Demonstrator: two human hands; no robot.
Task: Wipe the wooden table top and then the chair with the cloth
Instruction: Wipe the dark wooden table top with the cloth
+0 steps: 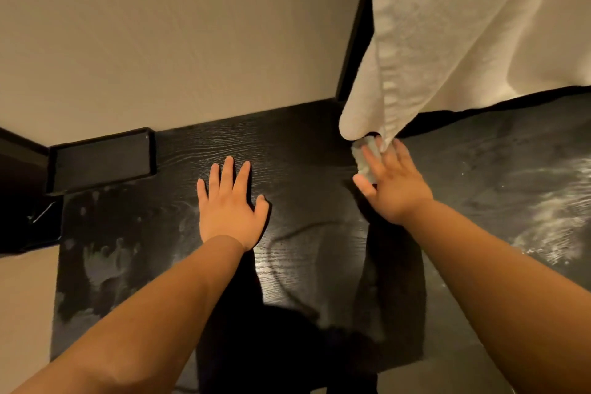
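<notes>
I read left hand (228,211) flat on the tabletop (303,169); right hand (395,189) presses the cloth (363,163) under straight fingers at the far edge.

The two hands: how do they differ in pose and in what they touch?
The left hand lies flat on the bare table top, fingers spread; the right hand presses on the cloth. The left hand is clear of the white fabric; the right hand's fingertips are at its hanging corner. Both have straight fingers.
</notes>
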